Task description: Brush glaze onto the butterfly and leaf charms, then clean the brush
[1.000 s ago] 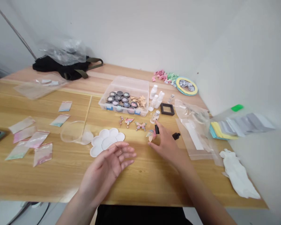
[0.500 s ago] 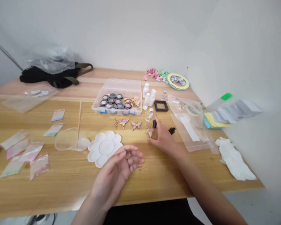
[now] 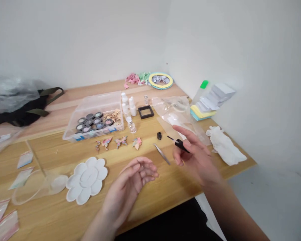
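My right hand (image 3: 194,157) is raised above the wooden table (image 3: 153,187) and pinches a small black-capped brush (image 3: 177,143) between thumb and fingers, its thin tip pointing left. My left hand (image 3: 132,182) hovers palm up with the fingers loosely curled and holds nothing that I can see. Metal tweezers (image 3: 162,154) lie on the table between the hands. A small black bottle (image 3: 159,135) stands just beyond them. Several painted butterfly cutouts (image 3: 120,141) lie in a row further left.
A white flower-shaped palette (image 3: 86,180) and a clear round lid (image 3: 35,185) lie at left. A clear box (image 3: 95,117) holds several dark jars. Small white bottles (image 3: 127,103), a black frame (image 3: 145,112), plastic bags (image 3: 175,112), stacked cards (image 3: 210,100), white gloves (image 3: 224,145) stand right.
The view has swung to the right. My right hand has lifted off the table by the butterflies and now holds the black-capped brush; the tweezers now show on the table.
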### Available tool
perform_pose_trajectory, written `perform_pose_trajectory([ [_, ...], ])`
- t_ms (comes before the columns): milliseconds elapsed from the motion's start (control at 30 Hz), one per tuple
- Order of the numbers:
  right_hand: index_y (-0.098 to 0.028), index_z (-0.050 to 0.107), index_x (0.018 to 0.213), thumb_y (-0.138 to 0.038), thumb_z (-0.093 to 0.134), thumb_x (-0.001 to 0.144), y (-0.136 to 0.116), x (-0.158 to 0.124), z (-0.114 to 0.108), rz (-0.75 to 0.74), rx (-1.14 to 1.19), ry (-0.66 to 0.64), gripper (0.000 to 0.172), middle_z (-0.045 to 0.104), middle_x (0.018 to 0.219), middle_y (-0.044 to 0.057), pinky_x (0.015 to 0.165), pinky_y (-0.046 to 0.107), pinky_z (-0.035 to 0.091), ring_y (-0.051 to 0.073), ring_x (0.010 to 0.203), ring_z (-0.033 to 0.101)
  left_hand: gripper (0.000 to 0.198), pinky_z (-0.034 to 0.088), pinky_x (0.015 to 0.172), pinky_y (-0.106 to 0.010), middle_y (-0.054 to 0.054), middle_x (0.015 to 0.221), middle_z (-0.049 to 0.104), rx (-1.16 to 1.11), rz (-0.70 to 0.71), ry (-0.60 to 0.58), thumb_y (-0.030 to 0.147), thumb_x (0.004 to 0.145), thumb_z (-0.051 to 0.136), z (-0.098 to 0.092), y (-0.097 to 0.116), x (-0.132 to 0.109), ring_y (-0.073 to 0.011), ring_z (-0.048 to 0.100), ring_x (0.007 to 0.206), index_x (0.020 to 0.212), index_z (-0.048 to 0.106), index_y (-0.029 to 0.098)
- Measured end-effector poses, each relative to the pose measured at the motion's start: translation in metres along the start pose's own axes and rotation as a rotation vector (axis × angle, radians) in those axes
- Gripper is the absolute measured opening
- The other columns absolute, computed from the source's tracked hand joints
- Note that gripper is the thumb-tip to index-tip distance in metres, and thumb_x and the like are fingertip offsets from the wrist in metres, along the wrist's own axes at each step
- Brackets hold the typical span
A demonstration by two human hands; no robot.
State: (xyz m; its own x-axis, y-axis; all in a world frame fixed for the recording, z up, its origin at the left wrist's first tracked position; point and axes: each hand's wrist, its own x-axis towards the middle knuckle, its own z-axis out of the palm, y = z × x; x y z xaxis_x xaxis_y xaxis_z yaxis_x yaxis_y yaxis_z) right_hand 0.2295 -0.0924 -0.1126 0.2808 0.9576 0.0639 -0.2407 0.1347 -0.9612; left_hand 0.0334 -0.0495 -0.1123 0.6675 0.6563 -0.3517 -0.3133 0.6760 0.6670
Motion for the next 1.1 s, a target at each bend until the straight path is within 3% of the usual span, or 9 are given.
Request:
perform_pose_trajectory([
  [100,-0.020,0.053,0.131,-0.037,0.055,0.089,-0.007,-0.002,-0.015,0.064,0.134,-0.023,0.046,0.058,0.049,-0.007,0.048,0.024,0.039,0.011,0.044,0.048,0.017,0.049,0.086,-0.030,-0.006,0.091,0.070,0.031,-0.036,-0.019,0.029,0.088,0.061,0.014,-0.006,0.015,-0.0188,0.064,0.091,0.092,0.071,0.017],
  [267,-0.020,0.057,0.126,-0.041,0.055,0.090,-0.012,0.007,-0.035,0.096,0.150,-0.024,0.041,0.056,0.046,-0.007,0.045,0.024,0.040,0.011,0.041,0.047,0.018,0.048,0.087,-0.030,-0.006,0.093,0.069,0.034,-0.080,-0.014,0.028,0.091,0.057,0.026,-0.013,0.036,-0.0175,0.063,0.091,0.094,0.071,0.017],
  [500,-0.031,0.058,0.128,-0.030,0.062,0.091,-0.004,0.010,-0.041,-0.033,0.030,-0.025,0.037,0.062,0.064,-0.005,0.051,0.022,0.045,0.009,0.054,0.055,0.013,0.050,0.082,-0.028,-0.004,0.086,0.070,0.043,-0.076,0.080,0.028,0.082,0.070,0.021,-0.011,0.055,-0.0167,0.066,0.085,0.088,0.072,0.017],
  [800,-0.034,0.059,0.128,-0.030,0.062,0.091,0.010,0.002,-0.039,-0.061,-0.061,-0.004,0.038,0.058,0.065,-0.005,0.051,0.025,0.043,0.011,0.055,0.053,0.012,0.051,0.082,-0.026,-0.003,0.084,0.071,0.049,-0.077,0.107,0.029,0.081,0.069,0.012,-0.018,0.054,-0.0158,0.066,0.084,0.086,0.073,0.018],
  [900,-0.030,0.057,0.129,-0.030,0.058,0.092,0.017,-0.003,-0.060,-0.147,-0.316,0.183,0.037,0.058,0.062,-0.006,0.057,0.029,0.047,0.013,0.056,0.054,0.012,0.051,0.084,-0.027,-0.003,0.086,0.071,0.070,-0.086,0.096,0.028,0.085,0.065,0.010,-0.019,0.050,-0.0153,0.066,0.086,0.087,0.073,0.019],
  [1033,-0.024,0.051,0.134,-0.037,0.057,0.090,0.022,-0.011,-0.119,-0.200,-0.968,0.717,0.046,0.067,0.077,0.000,0.072,0.039,0.052,0.017,0.067,0.060,0.013,0.052,0.085,-0.027,-0.002,0.090,0.071,0.087,-0.124,0.054,0.029,0.088,0.062,0.007,-0.021,0.046,-0.0154,0.065,0.090,0.089,0.074,0.021],
  [1100,-0.022,0.050,0.134,-0.043,0.056,0.088,0.022,-0.016,-0.148,-0.140,-1.168,0.785,0.051,0.071,0.086,0.005,0.073,0.042,0.052,0.021,0.069,0.063,0.013,0.053,0.085,-0.027,-0.002,0.090,0.071,0.090,-0.140,0.047,0.030,0.088,0.063,0.008,-0.022,0.045,-0.0157,0.065,0.090,0.089,0.074,0.022],
])
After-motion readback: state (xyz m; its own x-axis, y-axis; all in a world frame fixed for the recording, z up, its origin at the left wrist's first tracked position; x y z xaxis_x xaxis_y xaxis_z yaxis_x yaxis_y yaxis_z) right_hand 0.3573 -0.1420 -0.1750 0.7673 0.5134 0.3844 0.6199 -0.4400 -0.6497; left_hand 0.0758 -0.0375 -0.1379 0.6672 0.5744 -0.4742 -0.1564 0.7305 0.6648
